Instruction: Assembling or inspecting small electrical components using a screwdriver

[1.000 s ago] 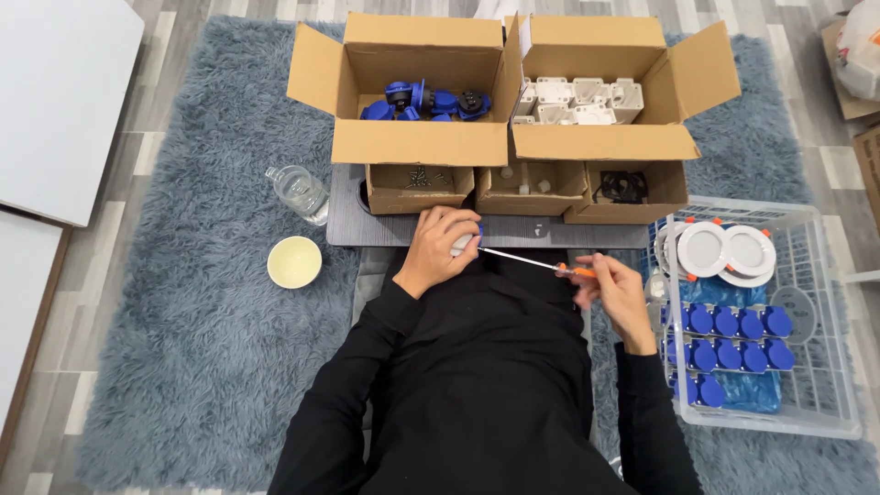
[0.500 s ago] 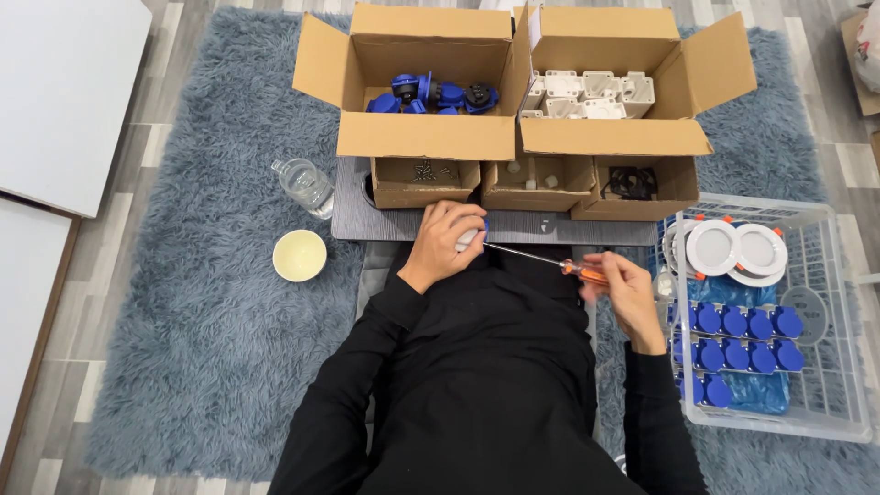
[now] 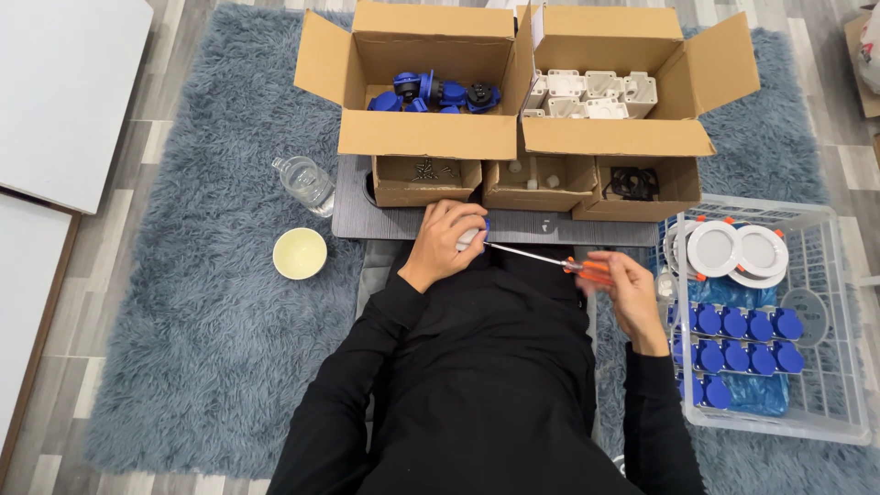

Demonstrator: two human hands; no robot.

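Item in hand: one small white-and-blue fitting [image 3: 469,236], gripped in my left hand [image 3: 446,243], fingers curled tight around it, at centre of view, just below the grey board [image 3: 353,206].

Tool: orange-handled screwdriver [image 3: 550,261], my right hand [image 3: 628,289] wrapped round the handle at 3 o'clock, tip meeting the fitting. Judged: fastening under way, not finished.

Stock, 12 o'clock: left carton [image 3: 422,82] holding blue parts [image 3: 435,92]; right carton [image 3: 623,87] holding white housings [image 3: 591,92], several left in each. Small box of screws [image 3: 424,170] below.

Output, 4 o'clock: clear crate [image 3: 839,367], rows of blue-capped pieces [image 3: 738,325], white round discs [image 3: 733,249] above. Judged: a good batch done, more remaining.

Sundry, 9 o'clock: cream bowl [image 3: 300,253], glass jar [image 3: 305,181].
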